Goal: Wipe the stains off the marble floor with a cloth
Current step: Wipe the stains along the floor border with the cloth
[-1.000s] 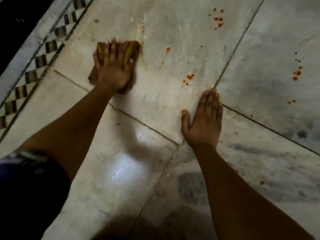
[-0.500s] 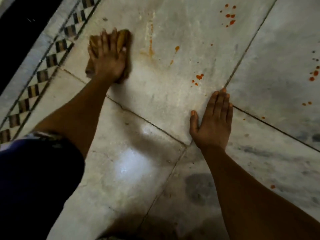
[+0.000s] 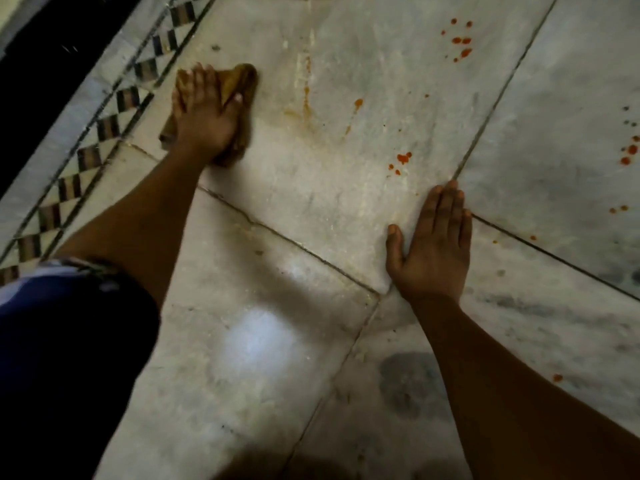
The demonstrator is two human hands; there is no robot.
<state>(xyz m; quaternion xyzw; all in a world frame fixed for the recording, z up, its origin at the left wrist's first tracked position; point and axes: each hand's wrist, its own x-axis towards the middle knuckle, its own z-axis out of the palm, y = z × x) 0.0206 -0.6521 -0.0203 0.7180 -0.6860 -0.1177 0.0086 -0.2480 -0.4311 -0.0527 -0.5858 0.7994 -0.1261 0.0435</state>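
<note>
My left hand (image 3: 204, 116) presses a crumpled brown cloth (image 3: 242, 81) flat on the white marble floor (image 3: 311, 188), near the patterned border. To the right of the cloth runs a smeared orange streak (image 3: 306, 95). Red-orange stain drops lie further right: one drop (image 3: 358, 103), a small cluster (image 3: 401, 160), a cluster at the top (image 3: 460, 41) and more at the right edge (image 3: 628, 152). My right hand (image 3: 431, 247) rests palm down, fingers together, on the floor at a tile joint, holding nothing.
A checkered inlay border (image 3: 104, 126) runs diagonally along the left, with a dark area (image 3: 41, 81) beyond it. My dark blue clothed knee (image 3: 59, 358) fills the lower left. Dark tile joints (image 3: 485, 116) cross the floor.
My left hand slid the cloth leftwards across the tile, leaving a smeared orange streak where it was. My right hand stayed planted.
</note>
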